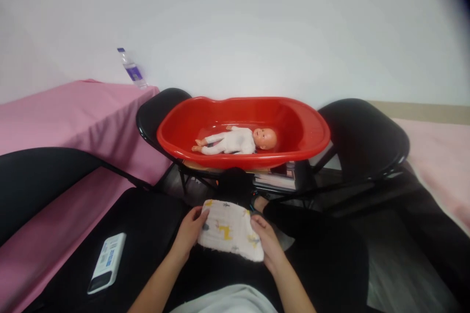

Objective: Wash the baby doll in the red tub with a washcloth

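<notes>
A small white cloth (229,232) printed with yellow and grey animal figures is stretched flat between my hands, above my lap. My left hand (193,230) pinches its left edge, thumb on top. On the opposite edge, my right hand (266,239) grips the cloth the same way, its fingers mostly hidden beneath. Beyond the cloth, a baby doll (237,140) in a white outfit lies face up in a red baby bathtub (316,132), head to the right. Neither hand touches the doll or the tub.
Black chairs (367,137) flank the tub. To the left, a pink-covered table (73,107) bears a water bottle (132,71) against the white wall. A white power-bank-like device (107,261) lies on a black seat at my left. Books or boxes (275,179) sit under the tub.
</notes>
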`<action>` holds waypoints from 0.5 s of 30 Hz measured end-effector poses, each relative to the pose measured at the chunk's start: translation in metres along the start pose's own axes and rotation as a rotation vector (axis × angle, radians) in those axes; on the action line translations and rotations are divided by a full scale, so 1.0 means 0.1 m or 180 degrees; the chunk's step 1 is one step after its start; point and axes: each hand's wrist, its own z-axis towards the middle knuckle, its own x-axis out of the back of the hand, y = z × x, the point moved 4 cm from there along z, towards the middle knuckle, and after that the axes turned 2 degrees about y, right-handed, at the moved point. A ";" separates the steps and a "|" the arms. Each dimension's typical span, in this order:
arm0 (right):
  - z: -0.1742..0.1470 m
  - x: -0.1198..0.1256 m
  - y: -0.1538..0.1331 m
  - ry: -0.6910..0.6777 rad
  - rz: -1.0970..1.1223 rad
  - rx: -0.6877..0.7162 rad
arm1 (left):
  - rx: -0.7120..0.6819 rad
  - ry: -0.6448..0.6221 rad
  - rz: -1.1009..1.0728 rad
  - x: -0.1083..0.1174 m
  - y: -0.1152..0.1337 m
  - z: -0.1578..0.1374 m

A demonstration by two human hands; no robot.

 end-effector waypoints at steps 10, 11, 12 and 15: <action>-0.28 -0.31 -0.18 -0.1140 0.0257 0.0045 | -0.0765 0.0195 0.0050 -0.14 0.71 -0.02; -0.29 -0.28 -0.11 -0.1159 0.0235 -0.0015 | -0.0765 0.0188 0.0093 -0.13 0.68 -0.01; -0.29 -0.25 -0.03 -0.1188 0.0190 -0.0086 | -0.0750 0.0193 0.0126 -0.12 0.63 0.01; -0.28 -0.11 0.21 -0.1085 0.0047 -0.0245 | -0.0660 0.0215 0.0136 -0.07 0.42 0.06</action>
